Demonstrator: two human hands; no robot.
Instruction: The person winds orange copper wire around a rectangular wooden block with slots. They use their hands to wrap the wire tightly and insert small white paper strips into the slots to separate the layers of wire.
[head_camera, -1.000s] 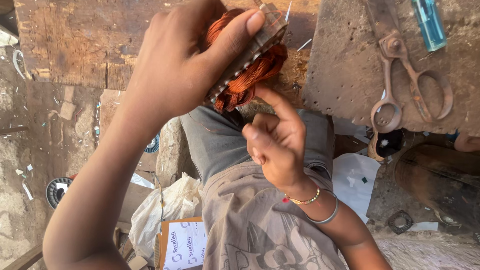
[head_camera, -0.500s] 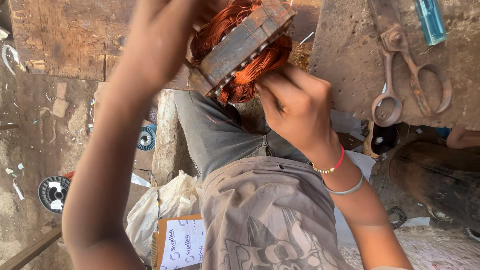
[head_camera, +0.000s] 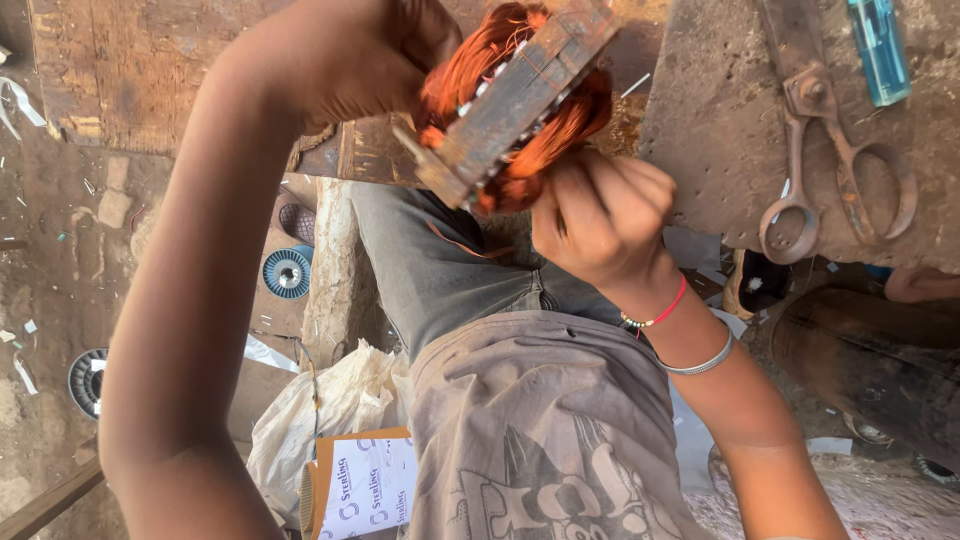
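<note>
- Nearest the camera, a grey printed shirt (head_camera: 545, 440) and grey trousers (head_camera: 430, 270) fill the lower middle.
- A white bag (head_camera: 330, 400) and an orange-edged box (head_camera: 365, 485) lie on the floor by the left arm.
- The right hand (head_camera: 600, 215), with a red thread and a metal bangle (head_camera: 700, 360) at the wrist, has its grip closed on the copper winding at the stator's lower edge.
- The left hand (head_camera: 350, 55) holds the stator (head_camera: 515, 100) from above, grip clamped on it; it sits tilted between both hands, above the lap.
- Beyond, rusty scissors (head_camera: 830, 150) and a blue lighter (head_camera: 880, 50) lie on the bench (head_camera: 710, 120).
</note>
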